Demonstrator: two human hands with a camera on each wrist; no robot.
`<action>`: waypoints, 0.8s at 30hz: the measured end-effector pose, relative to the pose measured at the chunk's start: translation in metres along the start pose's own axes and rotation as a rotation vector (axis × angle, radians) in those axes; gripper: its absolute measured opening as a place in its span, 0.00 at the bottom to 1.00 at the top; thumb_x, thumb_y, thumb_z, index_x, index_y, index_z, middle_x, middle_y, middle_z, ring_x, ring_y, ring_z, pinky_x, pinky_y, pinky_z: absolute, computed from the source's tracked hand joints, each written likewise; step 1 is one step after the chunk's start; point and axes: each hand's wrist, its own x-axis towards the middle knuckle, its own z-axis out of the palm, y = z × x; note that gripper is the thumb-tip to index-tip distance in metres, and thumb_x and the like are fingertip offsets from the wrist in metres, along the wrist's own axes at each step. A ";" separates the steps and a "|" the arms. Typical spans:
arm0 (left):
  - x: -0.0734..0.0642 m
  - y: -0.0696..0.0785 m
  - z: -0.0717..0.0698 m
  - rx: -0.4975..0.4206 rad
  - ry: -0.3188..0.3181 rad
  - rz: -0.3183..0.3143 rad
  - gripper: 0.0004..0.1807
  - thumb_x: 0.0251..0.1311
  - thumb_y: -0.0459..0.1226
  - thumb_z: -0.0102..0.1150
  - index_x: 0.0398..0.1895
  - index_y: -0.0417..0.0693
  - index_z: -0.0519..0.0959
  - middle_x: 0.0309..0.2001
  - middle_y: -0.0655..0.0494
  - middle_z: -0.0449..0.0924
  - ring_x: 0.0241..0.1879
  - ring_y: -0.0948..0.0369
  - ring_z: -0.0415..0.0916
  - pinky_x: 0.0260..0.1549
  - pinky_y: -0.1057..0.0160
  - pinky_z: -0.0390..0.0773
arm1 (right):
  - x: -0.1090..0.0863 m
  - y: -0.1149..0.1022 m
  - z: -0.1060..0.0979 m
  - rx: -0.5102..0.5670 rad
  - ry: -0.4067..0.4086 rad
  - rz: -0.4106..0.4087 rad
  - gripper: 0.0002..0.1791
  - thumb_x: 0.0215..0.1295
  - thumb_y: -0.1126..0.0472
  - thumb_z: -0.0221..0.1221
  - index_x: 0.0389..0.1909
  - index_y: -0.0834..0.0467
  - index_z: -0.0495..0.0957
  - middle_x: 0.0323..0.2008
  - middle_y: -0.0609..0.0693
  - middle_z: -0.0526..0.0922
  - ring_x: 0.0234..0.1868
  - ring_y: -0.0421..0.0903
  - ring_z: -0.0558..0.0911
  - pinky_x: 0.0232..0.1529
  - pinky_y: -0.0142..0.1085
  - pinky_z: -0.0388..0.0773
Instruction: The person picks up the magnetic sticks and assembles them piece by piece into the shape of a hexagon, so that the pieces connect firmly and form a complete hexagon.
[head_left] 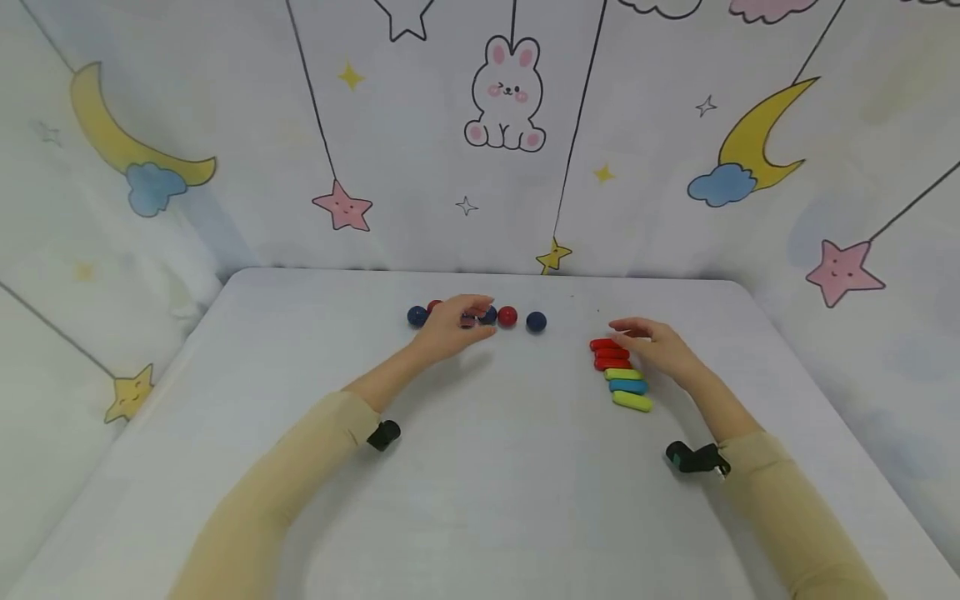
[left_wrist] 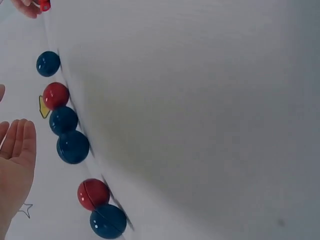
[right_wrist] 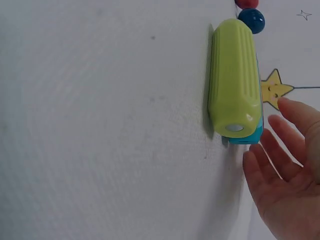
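Observation:
My left hand (head_left: 448, 328) hovers at a row of blue and red balls along the far side of the table. Its loosely bent fingers hold nothing, and it hides part of the row. In the left wrist view a blue ball (left_wrist: 73, 147), a red ball (left_wrist: 93, 194) and several others line up beside that hand (left_wrist: 17, 160). My right hand (head_left: 658, 347) is over the red sticks (head_left: 612, 353) at the far end of a column of short, ridged sticks. Relaxed fingers show in the right wrist view, beside a lime-green stick (right_wrist: 235, 77) and a turquoise-blue stick (right_wrist: 252, 136).
The white table (head_left: 480, 467) ends at a fabric backdrop (head_left: 420, 125) printed with a rabbit, moons and stars. Nearer in the stick column lie green and blue sticks (head_left: 628, 387). A blue ball (head_left: 536, 322) sits slightly apart at the row's right end. Black cameras (head_left: 693, 457) hang at both wrists.

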 end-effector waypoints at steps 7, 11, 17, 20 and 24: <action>0.026 0.004 0.024 0.053 -0.085 0.035 0.28 0.60 0.35 0.67 0.63 0.37 0.73 0.56 0.44 0.77 0.54 0.54 0.74 0.56 0.61 0.72 | 0.006 0.009 -0.002 0.012 -0.041 0.028 0.29 0.71 0.44 0.54 0.65 0.58 0.70 0.63 0.61 0.70 0.64 0.59 0.66 0.63 0.58 0.62; 0.040 0.000 0.037 0.107 -0.101 0.064 0.27 0.61 0.37 0.66 0.62 0.38 0.73 0.55 0.44 0.77 0.54 0.54 0.73 0.56 0.62 0.71 | 0.006 0.009 -0.001 0.014 -0.049 0.020 0.28 0.72 0.47 0.54 0.64 0.60 0.70 0.63 0.61 0.71 0.63 0.59 0.66 0.63 0.57 0.62; 0.054 -0.002 0.050 0.178 -0.091 0.033 0.26 0.64 0.40 0.63 0.63 0.43 0.73 0.57 0.48 0.77 0.50 0.57 0.71 0.52 0.61 0.70 | 0.006 0.012 0.001 0.028 -0.045 0.013 0.26 0.72 0.48 0.55 0.64 0.60 0.71 0.61 0.61 0.72 0.60 0.58 0.68 0.62 0.55 0.65; 0.059 -0.002 0.055 0.238 -0.088 0.019 0.25 0.64 0.43 0.63 0.63 0.45 0.74 0.54 0.49 0.78 0.44 0.57 0.70 0.45 0.59 0.70 | 0.005 0.011 0.001 0.034 -0.047 0.011 0.26 0.71 0.49 0.56 0.64 0.60 0.72 0.61 0.61 0.72 0.60 0.58 0.68 0.61 0.55 0.65; 0.064 -0.001 0.059 0.347 -0.101 0.003 0.26 0.63 0.47 0.64 0.62 0.49 0.76 0.55 0.53 0.77 0.50 0.58 0.71 0.50 0.58 0.71 | 0.005 0.009 -0.001 0.043 -0.056 0.017 0.27 0.71 0.49 0.56 0.64 0.61 0.71 0.62 0.61 0.72 0.61 0.58 0.67 0.62 0.56 0.64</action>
